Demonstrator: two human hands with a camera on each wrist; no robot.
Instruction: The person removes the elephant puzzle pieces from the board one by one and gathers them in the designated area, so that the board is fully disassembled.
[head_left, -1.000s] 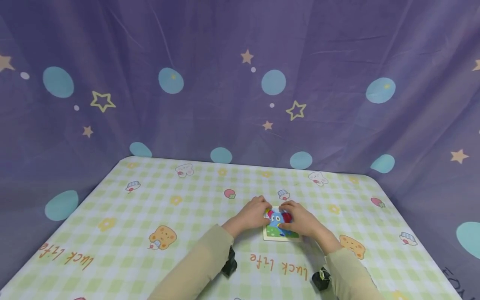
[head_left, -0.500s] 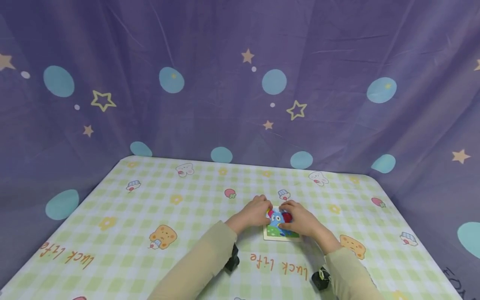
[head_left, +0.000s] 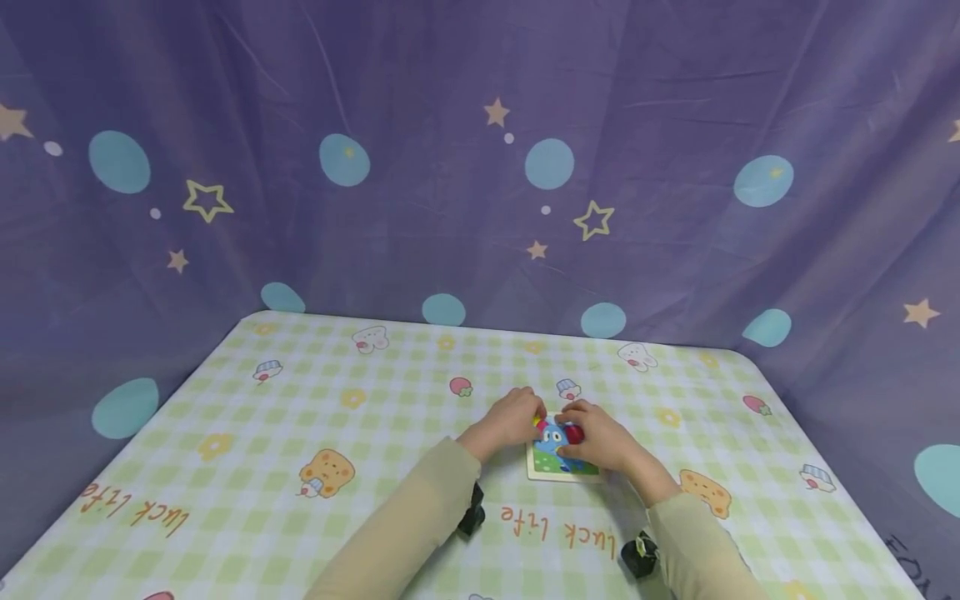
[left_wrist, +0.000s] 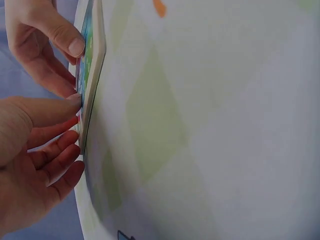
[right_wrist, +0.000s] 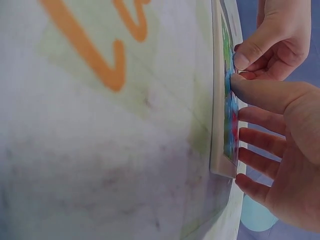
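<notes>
A small square picture puzzle (head_left: 546,466) with a pale wooden rim lies flat on the table; it shows a blue cartoon animal with red ears on green ground. My left hand (head_left: 512,419) is at its far left corner, thumb and fingertips touching the picture near a yellow and pink part. My right hand (head_left: 603,438) rests thumb and fingertips on the picture's right side, partly covering a red ear. In the left wrist view my left hand (left_wrist: 35,155) has gently bent fingers against the board (left_wrist: 98,50). The right wrist view shows my right hand (right_wrist: 285,135) with fairly straight fingers.
A green-and-white checked cloth (head_left: 247,433) with printed cartoons covers the table. Behind it hangs a purple curtain (head_left: 420,233) with stars and blue dots. A black wrist device (head_left: 471,510) sits under the left sleeve, another wrist device (head_left: 640,556) under the right.
My left hand and forearm have shifted slightly right and away from me, uncovering a bit more of the board's left edge. The right hand and the puzzle stay nearly in place.
</notes>
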